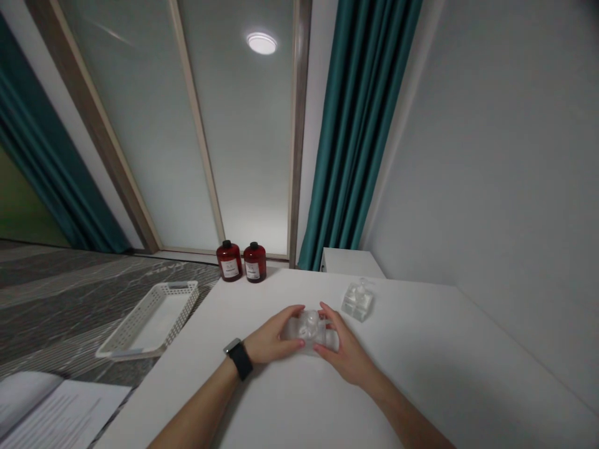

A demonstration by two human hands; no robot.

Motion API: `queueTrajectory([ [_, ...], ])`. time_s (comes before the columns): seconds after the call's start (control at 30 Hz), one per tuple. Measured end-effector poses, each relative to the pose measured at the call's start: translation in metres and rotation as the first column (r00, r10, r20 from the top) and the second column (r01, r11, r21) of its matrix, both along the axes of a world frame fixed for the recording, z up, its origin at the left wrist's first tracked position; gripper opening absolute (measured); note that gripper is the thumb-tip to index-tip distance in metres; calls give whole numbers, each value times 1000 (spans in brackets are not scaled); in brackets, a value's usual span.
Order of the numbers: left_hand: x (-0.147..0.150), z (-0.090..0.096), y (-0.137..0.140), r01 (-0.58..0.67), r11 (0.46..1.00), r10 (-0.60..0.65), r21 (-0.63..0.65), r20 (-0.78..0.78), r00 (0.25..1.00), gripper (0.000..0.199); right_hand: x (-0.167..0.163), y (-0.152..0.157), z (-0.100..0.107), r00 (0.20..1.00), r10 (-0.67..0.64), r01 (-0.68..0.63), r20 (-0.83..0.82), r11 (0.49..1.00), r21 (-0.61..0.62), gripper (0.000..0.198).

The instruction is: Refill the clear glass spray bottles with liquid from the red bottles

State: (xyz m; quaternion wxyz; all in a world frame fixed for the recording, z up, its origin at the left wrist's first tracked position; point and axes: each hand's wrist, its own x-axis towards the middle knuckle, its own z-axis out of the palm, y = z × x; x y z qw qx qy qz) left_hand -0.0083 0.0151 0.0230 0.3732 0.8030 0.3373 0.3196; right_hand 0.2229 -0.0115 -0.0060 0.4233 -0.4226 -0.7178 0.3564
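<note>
The held item (309,321) was clear, both bottles (255,255) dark red, the curtains (360,131) teal, the floor (70,299) grey-striped.

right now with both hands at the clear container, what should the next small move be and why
Probably firm up the left hand and the right hand evenly: they flank the clear container from opposite sides at the white table, and its surface looks smooth, so lopsided pressure might turn or slide it.

Head-worn view, forward and down
</note>
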Motion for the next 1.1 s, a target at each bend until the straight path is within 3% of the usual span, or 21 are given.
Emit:
queueTrajectory([
  [0.07, -6, 3, 3, -59, 998, 59, 5, 63, 996, 48, -4, 6, -1, 1000, -5, 4, 12, 999, 35, 76],
  [0.17, -14, 8, 9, -271, 962, 268, 10, 133, 954, 31, -14, 20, -1, 999, 11, -13, 34, 997, 73, 73],
  [0.27, -22, 6, 17, -527, 850, 518, 19, 160, 840, 25, -26, 39, -2, 999, 4, -7, 38, 996, 89, 70],
  [0.33, -26, 2, 22, -613, 790, 603, 20, 161, 781, 25, -34, 51, -5, 999, -23, 20, 27, 995, 99, 66],
  [0.63, -25, -8, 22, -647, 762, 642, 26, 99, 760, 14, -55, 72, -14, 999, -48, 50, -20, 990, 133, 51],
  [0.8, -22, -8, 23, -713, 701, 703, 6, 164, 692, 13, -55, 73, -13, 999, -33, 34, -4, 988, 151, 48],
  [0.87, -23, -9, 28, -780, 625, 761, -3, 220, 610, 19, -55, 73, -14, 999, -42, 37, 23, 984, 172, 47],
  [1.0, -35, -10, 48, -924, 381, 877, -17, 323, 355, 46, -56, 74, -17, 998, -51, 40, 47, 978, 205, 44],
  [1.1, -55, -9, 68, -968, 250, 909, 20, 339, 242, 57, -57, 74, -20, 997, -61, 49, 50, 975, 217, 43],
])
